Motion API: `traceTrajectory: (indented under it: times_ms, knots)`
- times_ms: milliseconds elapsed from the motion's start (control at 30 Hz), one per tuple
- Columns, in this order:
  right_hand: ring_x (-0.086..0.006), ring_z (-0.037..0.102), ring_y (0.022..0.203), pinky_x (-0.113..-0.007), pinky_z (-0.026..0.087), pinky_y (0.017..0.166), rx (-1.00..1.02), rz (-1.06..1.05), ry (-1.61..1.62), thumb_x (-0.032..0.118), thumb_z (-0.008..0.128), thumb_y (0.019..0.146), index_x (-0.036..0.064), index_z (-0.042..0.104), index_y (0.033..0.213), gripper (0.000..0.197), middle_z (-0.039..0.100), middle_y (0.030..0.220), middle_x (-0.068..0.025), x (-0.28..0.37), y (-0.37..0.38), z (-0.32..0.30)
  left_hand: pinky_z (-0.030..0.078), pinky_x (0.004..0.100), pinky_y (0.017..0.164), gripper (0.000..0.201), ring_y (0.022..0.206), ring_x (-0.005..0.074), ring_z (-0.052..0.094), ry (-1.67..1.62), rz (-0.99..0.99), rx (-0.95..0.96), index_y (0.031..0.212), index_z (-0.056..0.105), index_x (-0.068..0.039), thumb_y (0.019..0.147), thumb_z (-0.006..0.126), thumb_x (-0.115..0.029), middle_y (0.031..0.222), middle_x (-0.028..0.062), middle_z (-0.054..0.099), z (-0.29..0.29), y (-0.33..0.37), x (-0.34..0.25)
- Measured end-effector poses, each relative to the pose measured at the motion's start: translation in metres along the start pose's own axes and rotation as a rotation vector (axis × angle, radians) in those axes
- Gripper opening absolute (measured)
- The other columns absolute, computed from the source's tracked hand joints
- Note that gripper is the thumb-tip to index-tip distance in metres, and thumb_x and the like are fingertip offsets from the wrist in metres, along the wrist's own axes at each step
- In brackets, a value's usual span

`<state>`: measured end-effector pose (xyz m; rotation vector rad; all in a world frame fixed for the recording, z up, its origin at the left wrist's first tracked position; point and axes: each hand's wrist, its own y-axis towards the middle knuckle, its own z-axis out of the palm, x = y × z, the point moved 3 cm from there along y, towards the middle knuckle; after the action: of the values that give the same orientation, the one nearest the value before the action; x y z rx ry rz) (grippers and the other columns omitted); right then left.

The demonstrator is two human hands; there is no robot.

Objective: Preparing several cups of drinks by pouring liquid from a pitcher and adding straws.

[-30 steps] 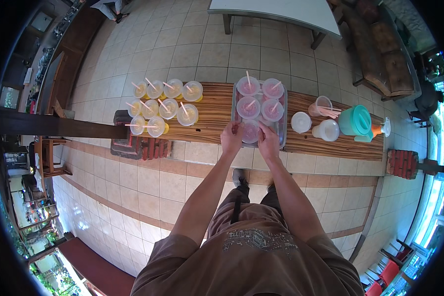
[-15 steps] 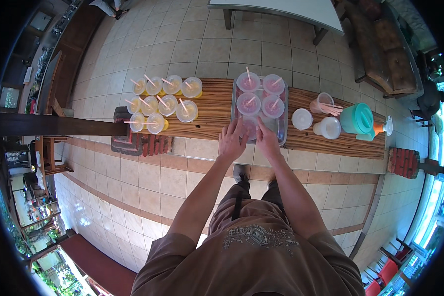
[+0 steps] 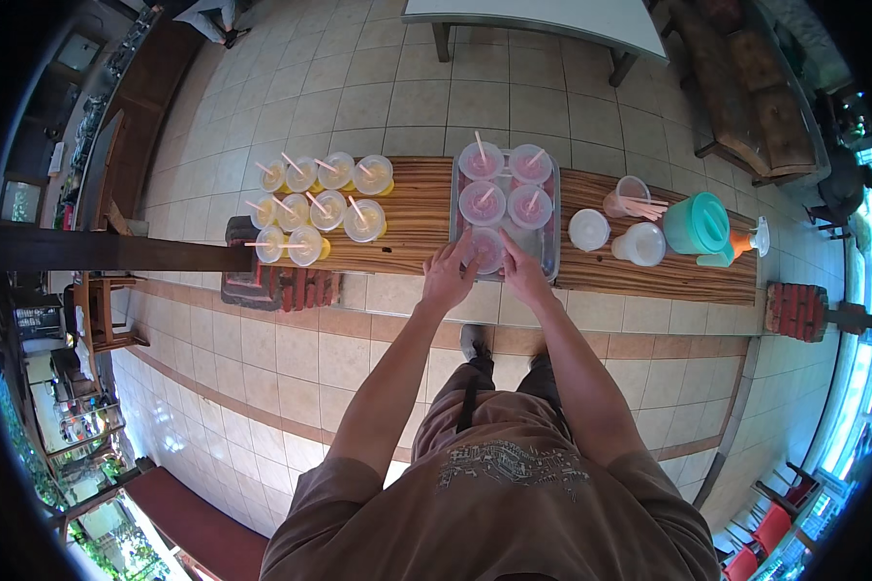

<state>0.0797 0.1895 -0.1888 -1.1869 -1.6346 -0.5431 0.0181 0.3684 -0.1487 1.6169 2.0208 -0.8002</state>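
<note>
A lidded plastic cup of pink drink (image 3: pixel 483 250) without a straw stands at the near left of a metal tray (image 3: pixel 543 268). My left hand (image 3: pixel 447 278) grips its left side, the fingers curled along the lid's edge. From the other side my right hand (image 3: pixel 527 278) holds it, fingertips at the lid's rim. Behind it on the tray stand several more lidded pink cups (image 3: pixel 482 204), each with a pale pink straw. The undersides of my fingers and the cup's lower wall are hidden.
Several lidded cups of yellow drink (image 3: pixel 363 221) with straws fill the left of the striped wooden bench (image 3: pixel 416 194). To the tray's right are a stack of white lids (image 3: pixel 589 230), a white tub (image 3: pixel 640 245), a cup of straws (image 3: pixel 630 194), a teal pitcher (image 3: pixel 696 225) and an orange spray bottle (image 3: pixel 748 238).
My fingers have shifted outward around the near cup's lid, so more of the lid shows. The view has moved slightly; the other cups stay in place.
</note>
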Motion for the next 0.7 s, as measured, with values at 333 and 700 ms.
traceTrajectory:
  times_ms: [333, 700]
  knots:
    - [-0.0492, 0.067, 0.091, -0.054, 0.053, 0.076, -0.05, -0.044, -0.128, 0.02, 0.055, 0.104, 0.0179, 0.045, 0.154, 0.051, 0.069, 0.095, -0.0316, 0.02, -0.008, -0.003, 0.035, 0.0557, 0.112, 0.069, 0.136, 0.0376, 0.051, 0.105, 0.062, -0.096, 0.162, 0.033, -0.02, 0.103, 0.056, -0.046, 0.145, 0.0184, 0.056, 0.001, -0.009, -0.001]
    - [-0.0341, 0.073, 0.077, -0.044, 0.058, 0.068, -0.455, -0.156, -0.298, 0.016, 0.065, 0.096, 0.0049, 0.064, 0.12, 0.027, 0.072, 0.084, -0.0158, 0.06, -0.058, -0.097, 0.047, 0.0501, 0.1, 0.045, 0.12, 0.0374, 0.06, 0.028, 0.441, -0.52, 0.135, 0.058, -0.008, 0.094, 0.07, -0.016, 0.129, 0.0189, 0.062, -0.007, -0.013, -0.1]
